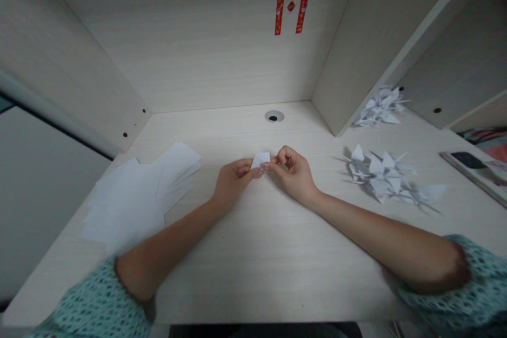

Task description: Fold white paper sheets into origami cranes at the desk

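Note:
A small folded piece of white paper is held between both hands, just above the middle of the desk. My left hand pinches its left side, the thumb in front and the fingers behind. On the right edge, my right hand grips it with thumb and forefinger, the other fingers curled in. The two thumbs nearly meet at the paper's lower edge. Fingertips behind the paper are partly hidden.
Loose white paper sheets lie spread on the left. Folded paper cranes are heaped on the right, with another pile of cranes behind, by the upright panel. A cable hole is at the back; a flat tray-like object lies far right.

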Available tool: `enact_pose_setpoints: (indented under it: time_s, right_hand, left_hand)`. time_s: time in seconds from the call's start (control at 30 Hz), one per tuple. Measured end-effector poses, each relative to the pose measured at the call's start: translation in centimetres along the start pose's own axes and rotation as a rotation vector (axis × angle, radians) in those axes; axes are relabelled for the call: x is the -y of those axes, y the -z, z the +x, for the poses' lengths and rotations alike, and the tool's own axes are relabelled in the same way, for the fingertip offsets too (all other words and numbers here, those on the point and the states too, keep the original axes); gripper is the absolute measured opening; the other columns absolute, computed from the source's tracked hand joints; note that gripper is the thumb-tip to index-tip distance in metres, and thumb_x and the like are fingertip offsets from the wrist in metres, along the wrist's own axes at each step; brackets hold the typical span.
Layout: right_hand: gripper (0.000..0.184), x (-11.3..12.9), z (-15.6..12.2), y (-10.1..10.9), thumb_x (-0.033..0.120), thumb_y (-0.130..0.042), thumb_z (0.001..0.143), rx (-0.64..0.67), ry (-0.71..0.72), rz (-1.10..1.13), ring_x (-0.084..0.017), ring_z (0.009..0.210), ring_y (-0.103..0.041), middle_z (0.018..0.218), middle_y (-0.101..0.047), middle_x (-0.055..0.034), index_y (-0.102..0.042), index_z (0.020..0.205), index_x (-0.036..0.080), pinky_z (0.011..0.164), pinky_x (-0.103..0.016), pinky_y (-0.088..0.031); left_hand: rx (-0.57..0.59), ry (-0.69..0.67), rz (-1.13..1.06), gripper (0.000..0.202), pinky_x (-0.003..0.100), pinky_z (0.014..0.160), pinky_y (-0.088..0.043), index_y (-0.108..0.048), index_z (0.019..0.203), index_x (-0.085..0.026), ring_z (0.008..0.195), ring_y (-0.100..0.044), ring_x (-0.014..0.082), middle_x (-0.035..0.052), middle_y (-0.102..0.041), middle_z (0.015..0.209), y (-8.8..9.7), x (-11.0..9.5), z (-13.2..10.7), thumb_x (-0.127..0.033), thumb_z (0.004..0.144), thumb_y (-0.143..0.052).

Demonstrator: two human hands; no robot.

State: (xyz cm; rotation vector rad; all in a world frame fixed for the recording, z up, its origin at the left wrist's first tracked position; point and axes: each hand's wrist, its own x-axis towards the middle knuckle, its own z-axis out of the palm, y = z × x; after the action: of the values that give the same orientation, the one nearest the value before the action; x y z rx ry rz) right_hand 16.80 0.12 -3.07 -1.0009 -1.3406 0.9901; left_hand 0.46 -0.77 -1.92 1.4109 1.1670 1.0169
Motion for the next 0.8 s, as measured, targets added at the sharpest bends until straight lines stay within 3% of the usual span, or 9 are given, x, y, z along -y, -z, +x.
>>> enact_pose_setpoints:
  time_s: [0.13,0.23,0.43,0.53,0.63,0.8]
  right_hand:
    - [0.034,-0.21,-0.09,-0.03,0.035,-0.07,0.074,0.018,0.03,0.001,-0.012,0.062,-0.05,0.063,-0.051,0.0039,-0.039,0.067,0.023,0.062,-0.027,-0.04]
    - [0.023,-0.23,-0.22,-0.1,0.034,-0.066,0.078,0.067,0.06,0.007,-0.013,0.065,-0.051,0.067,-0.052,0.0045,-0.046,0.083,0.024,0.065,-0.027,-0.041]
    - [0.053,0.16,-0.46,-0.21,0.038,-0.078,0.066,0.097,-0.037,0.002,-0.015,0.068,-0.058,0.072,-0.062,0.0041,-0.049,0.108,0.026,0.067,-0.029,-0.045]
    - [0.05,0.18,-0.39,-0.23,0.04,-0.082,0.06,0.109,-0.046,-0.02,-0.017,0.072,-0.06,0.076,-0.066,0.001,-0.062,0.103,0.024,0.068,-0.031,-0.047]
    - [0.033,-0.05,-0.25,-0.2,0.043,-0.078,0.064,0.096,-0.088,-0.017,-0.017,0.068,-0.06,0.073,-0.068,-0.0013,-0.071,0.088,0.021,0.064,-0.031,-0.047]
    - [0.028,-0.23,-0.14,-0.13,0.046,-0.075,0.067,0.039,-0.123,-0.007,-0.016,0.061,-0.059,0.065,-0.069,-0.003,-0.071,0.069,0.018,0.061,-0.031,-0.046]
  left_hand:
    - [0.018,-0.02,-0.021,0.027,0.024,0.07,-0.047,-0.074,0.09,-0.017,0.072,-0.064,0.0144,0.0035,-0.072,0.078,-0.04,0.19,0.14,-0.039,0.074,-0.07]
    - [0.045,-0.015,-0.024,0.029,0.025,0.071,-0.047,-0.073,0.097,-0.017,0.072,-0.064,0.0148,0.0035,-0.072,0.079,-0.13,0.3,0.15,-0.036,0.075,-0.069]
    - [-0.017,-0.061,0.132,0.041,0.025,0.066,-0.046,-0.068,0.113,-0.021,0.068,-0.063,0.0161,-0.0005,-0.07,0.071,-0.14,0.46,-0.07,-0.032,0.074,-0.068]
    - [-0.034,-0.082,0.21,0.04,0.023,0.06,-0.043,-0.068,0.114,-0.021,0.06,-0.059,0.0146,-0.0024,-0.067,0.063,-0.04,0.28,-0.2,-0.032,0.075,-0.065]
    - [-0.025,-0.073,0.238,0.035,0.023,0.061,-0.044,-0.071,0.108,-0.023,0.067,-0.062,0.0159,-0.0013,-0.07,0.069,-0.05,0.02,-0.31,-0.033,0.075,-0.066]
    - [0.008,-0.042,0.146,0.027,0.025,0.071,-0.048,-0.074,0.095,-0.021,0.078,-0.067,0.0174,0.0023,-0.074,0.082,-0.21,-0.02,-0.32,-0.04,0.077,-0.064]
